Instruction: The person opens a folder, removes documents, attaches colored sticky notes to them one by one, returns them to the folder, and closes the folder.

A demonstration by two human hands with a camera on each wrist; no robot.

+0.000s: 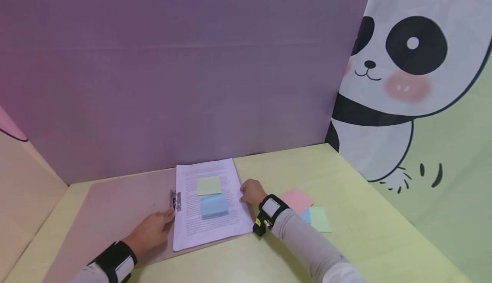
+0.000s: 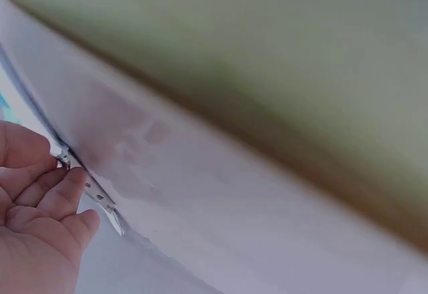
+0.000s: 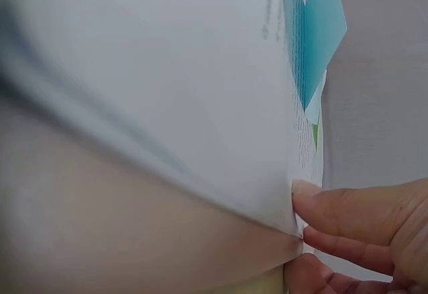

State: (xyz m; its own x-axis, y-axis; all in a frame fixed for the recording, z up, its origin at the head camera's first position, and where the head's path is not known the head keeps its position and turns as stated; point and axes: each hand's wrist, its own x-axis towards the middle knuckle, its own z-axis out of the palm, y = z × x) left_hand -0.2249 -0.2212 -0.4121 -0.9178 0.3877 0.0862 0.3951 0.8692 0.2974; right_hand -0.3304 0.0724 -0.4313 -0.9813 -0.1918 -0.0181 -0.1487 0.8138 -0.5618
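Note:
A stack of printed sheets [image 1: 242,223] lies on a pinkish board with a metal clip [image 1: 175,200] along the stack's left edge. A green sticky note [image 1: 209,186] and a blue sticky note [image 1: 214,206] sit on the top page, the blue one lifting from the paper in the right wrist view. My left hand [image 1: 151,230] pinches the metal clip, its thumb and fingertips meeting there in the left wrist view. At the opposite edge my right hand [image 1: 253,192] pinches the sheets, thumb on the printed side and fingers behind.
Pink [image 1: 297,200], blue [image 1: 306,216] and green [image 1: 320,219] sticky notes lie together on the pale wooden table [image 1: 369,227], right of the right forearm. The flat pinkish board [image 1: 115,206] extends left. A purple wall [image 1: 173,82] closes the back; a panda-patterned wall is at right.

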